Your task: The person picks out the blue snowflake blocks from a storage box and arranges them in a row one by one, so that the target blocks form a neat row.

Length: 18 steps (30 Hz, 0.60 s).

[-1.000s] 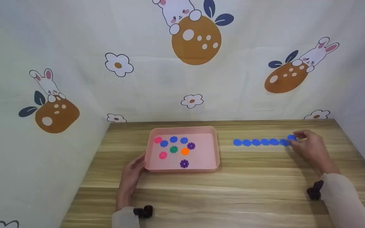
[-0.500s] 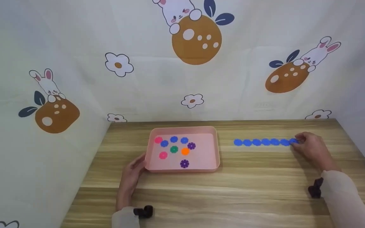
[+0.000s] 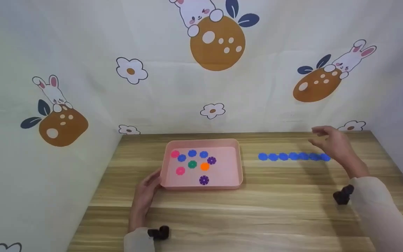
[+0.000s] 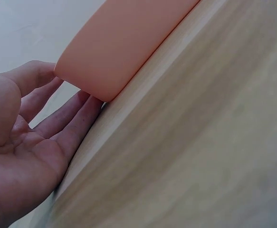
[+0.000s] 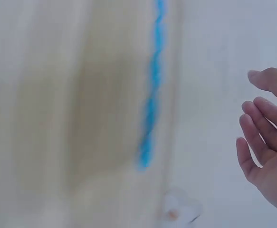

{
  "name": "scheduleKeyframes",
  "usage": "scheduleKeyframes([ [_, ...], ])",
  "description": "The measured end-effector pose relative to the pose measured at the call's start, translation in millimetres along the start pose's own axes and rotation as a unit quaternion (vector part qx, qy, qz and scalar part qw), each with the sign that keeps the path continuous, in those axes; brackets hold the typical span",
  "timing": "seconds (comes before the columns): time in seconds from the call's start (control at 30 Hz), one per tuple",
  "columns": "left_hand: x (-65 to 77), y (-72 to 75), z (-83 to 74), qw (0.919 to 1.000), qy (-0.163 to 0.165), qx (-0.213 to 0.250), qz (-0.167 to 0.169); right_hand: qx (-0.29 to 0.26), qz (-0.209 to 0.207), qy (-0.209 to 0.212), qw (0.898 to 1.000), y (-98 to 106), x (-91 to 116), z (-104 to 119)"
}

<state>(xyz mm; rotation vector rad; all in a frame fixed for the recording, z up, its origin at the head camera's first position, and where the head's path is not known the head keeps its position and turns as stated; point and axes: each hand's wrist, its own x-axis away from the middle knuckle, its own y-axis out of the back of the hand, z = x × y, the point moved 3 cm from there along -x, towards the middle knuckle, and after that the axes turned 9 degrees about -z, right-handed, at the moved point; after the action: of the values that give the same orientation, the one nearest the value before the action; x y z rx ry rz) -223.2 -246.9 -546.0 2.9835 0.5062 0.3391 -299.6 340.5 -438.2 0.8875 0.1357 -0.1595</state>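
My left hand (image 3: 145, 196) touches the left side of a pink tray (image 3: 236, 187); in the left wrist view its fairly straight fingers (image 4: 71, 118) meet the tray's outer wall and corner. Inside the tray lie loose notched plastic discs, including a green disc (image 3: 192, 164), an orange disc (image 3: 205, 166) and a purple disc (image 3: 204, 180). A row of blue notched discs (image 3: 283, 156) lies on the table right of the tray. My right hand (image 3: 338, 145) is raised above the row's right end, fingers loosely bent and holding nothing. The right wrist view shows the row blurred, apart from the fingers.
The wood-patterned table (image 3: 222, 220) meets a patterned cloth backdrop (image 3: 166, 101) just behind the tray and the row. Cloth also rises at the left and right sides. A small dark device is worn at each wrist.
My right hand has set a blue disc at the row's right end, let go of it and lifted up and away. The left hand and tray stay in place.
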Motion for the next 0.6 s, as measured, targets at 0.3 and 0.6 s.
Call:
scheduleKeyframes([
  [0.3,2.0,0.2,-2.3,0.9999,-0.013,0.0,0.0,-0.072,0.004,0.045,0.996,-18,-16,87],
  [0.6,3.3,-0.5,-1.6,1.0,-0.007,-0.001,-0.002,-0.125,0.029,0.095,0.987,-65,-27,149],
])
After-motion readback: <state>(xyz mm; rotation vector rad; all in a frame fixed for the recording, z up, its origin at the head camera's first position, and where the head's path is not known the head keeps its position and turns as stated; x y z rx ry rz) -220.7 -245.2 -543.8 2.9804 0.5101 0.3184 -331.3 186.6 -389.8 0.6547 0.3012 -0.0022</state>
